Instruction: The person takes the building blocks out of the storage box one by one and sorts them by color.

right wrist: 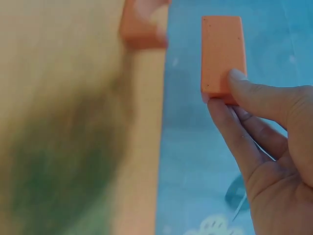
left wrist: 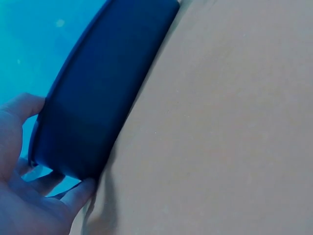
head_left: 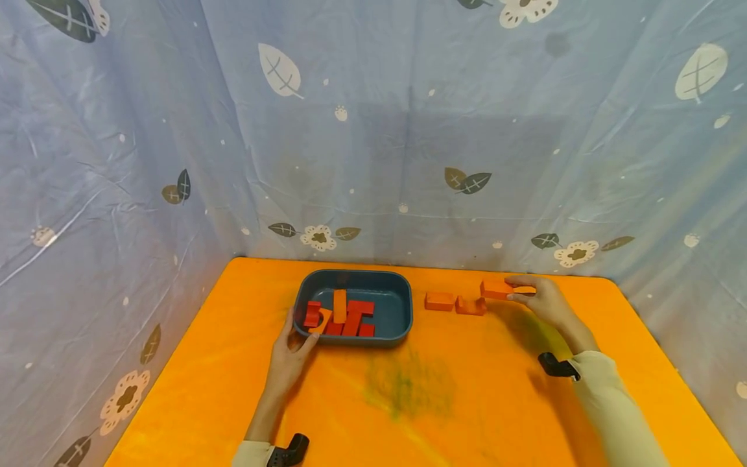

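Observation:
A dark blue rectangular tray (head_left: pixel 392 337) holds several red and orange toy blocks. My left hand (head_left: pixel 288 353) grips its near left corner, thumb at the front rim and fingers around the left side. In the left wrist view the tray's outer wall (left wrist: pixel 93 93) lies against the fingers. My right hand (head_left: pixel 539 299) pinches an orange rectangular block (head_left: pixel 495 289) by one end between thumb and fingers. The right wrist view shows this block (right wrist: pixel 221 54) with its long end sticking out past the fingertips. Just left of it are an orange notched block (head_left: pixel 470 306) and an orange rectangular block (head_left: pixel 439 301).
The table has an orange cover (head_left: pixel 455 421) with a greenish stain in front of the tray. A grey-blue patterned curtain (head_left: pixel 373 162) stands along the back and both sides, close behind the tray and blocks.

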The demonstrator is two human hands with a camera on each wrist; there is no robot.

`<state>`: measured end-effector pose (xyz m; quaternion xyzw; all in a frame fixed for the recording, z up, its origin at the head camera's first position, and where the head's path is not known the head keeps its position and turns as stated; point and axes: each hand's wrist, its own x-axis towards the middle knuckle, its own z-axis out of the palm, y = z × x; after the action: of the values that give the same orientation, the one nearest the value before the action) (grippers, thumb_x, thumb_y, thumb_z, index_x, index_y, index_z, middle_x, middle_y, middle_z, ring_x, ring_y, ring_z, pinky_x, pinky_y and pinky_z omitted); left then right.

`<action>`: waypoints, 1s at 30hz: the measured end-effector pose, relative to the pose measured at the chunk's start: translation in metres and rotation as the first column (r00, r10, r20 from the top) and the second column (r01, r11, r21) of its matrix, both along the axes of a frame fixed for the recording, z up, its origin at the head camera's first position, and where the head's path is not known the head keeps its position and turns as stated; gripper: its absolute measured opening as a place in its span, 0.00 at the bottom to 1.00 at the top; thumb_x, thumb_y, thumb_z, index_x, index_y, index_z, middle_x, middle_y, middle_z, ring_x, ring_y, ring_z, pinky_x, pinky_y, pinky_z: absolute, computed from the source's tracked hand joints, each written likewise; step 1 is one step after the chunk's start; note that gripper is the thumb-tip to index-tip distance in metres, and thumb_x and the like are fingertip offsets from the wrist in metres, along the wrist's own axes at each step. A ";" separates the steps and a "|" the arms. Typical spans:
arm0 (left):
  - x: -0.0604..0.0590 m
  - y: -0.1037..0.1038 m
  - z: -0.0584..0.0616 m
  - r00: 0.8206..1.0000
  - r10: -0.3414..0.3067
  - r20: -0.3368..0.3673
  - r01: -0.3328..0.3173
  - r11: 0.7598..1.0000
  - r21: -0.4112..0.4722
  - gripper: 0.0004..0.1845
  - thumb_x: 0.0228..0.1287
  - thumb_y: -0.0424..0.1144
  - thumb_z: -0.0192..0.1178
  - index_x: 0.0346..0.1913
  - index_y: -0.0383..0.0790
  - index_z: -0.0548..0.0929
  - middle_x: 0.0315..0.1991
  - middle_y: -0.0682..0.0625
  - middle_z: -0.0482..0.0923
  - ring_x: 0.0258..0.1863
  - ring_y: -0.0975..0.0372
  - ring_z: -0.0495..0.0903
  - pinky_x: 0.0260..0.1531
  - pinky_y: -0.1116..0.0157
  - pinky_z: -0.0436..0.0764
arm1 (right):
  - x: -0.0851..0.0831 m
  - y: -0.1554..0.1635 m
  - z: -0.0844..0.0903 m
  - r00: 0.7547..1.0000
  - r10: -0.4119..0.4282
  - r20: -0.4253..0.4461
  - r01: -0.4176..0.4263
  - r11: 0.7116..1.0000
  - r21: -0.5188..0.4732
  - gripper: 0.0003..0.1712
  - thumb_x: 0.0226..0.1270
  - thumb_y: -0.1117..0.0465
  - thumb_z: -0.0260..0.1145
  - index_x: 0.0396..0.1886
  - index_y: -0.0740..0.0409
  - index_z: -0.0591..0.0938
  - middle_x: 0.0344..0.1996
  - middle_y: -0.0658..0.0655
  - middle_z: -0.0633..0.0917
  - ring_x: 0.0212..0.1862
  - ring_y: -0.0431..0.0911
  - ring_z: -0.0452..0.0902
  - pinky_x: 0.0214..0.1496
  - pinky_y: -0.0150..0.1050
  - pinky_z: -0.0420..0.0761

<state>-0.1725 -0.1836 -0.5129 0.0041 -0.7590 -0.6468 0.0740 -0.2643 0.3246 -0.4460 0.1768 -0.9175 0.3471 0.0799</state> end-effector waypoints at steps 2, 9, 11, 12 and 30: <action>-0.001 0.000 0.000 1.000 -0.001 -0.003 0.001 1.000 -0.001 0.44 0.69 0.34 0.61 0.78 0.36 0.45 0.79 0.42 0.40 0.76 0.50 0.46 0.68 0.49 0.62 | 0.005 0.010 -0.003 0.999 -0.031 -0.016 0.031 0.999 0.036 0.19 0.61 0.67 0.71 0.51 0.73 0.83 0.49 0.72 0.83 0.52 0.66 0.78 0.47 0.47 0.84; 0.001 -0.001 0.001 1.000 -0.008 0.004 0.008 1.000 0.025 0.44 0.69 0.34 0.60 0.78 0.38 0.44 0.79 0.44 0.40 0.75 0.49 0.49 0.68 0.50 0.62 | 0.006 0.027 -0.018 0.999 -0.028 -0.035 0.030 0.998 0.060 0.18 0.59 0.67 0.73 0.49 0.71 0.85 0.46 0.69 0.85 0.50 0.64 0.79 0.49 0.55 0.80; 0.001 -0.001 0.001 1.000 -0.004 0.003 0.004 1.000 0.019 0.44 0.69 0.34 0.61 0.78 0.37 0.45 0.79 0.43 0.40 0.75 0.49 0.49 0.68 0.50 0.62 | 0.004 0.028 -0.025 0.999 -0.019 -0.027 0.021 0.997 0.071 0.18 0.58 0.67 0.73 0.49 0.70 0.85 0.46 0.68 0.86 0.50 0.62 0.80 0.49 0.54 0.80; 0.001 -0.001 0.000 1.000 -0.002 0.004 0.002 1.000 0.016 0.44 0.69 0.35 0.61 0.78 0.38 0.45 0.79 0.43 0.40 0.75 0.49 0.49 0.68 0.50 0.62 | 0.003 0.029 -0.028 1.000 -0.009 -0.025 0.011 0.997 0.077 0.18 0.58 0.67 0.73 0.48 0.70 0.85 0.45 0.68 0.86 0.49 0.62 0.80 0.49 0.54 0.81; 0.001 0.000 -0.001 0.999 0.013 0.034 -0.013 1.000 -0.006 0.46 0.68 0.40 0.63 0.79 0.41 0.45 0.79 0.46 0.41 0.74 0.46 0.54 0.67 0.51 0.64 | 0.003 0.003 -0.011 0.997 0.045 0.056 -0.052 0.989 0.138 0.23 0.57 0.77 0.69 0.53 0.79 0.78 0.50 0.77 0.80 0.44 0.67 0.82 0.42 0.51 0.85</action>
<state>-0.1716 -0.1840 -0.5135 0.0197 -0.7620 -0.6440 0.0652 -0.2609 0.3272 -0.4572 0.1952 -0.9368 0.2884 0.0347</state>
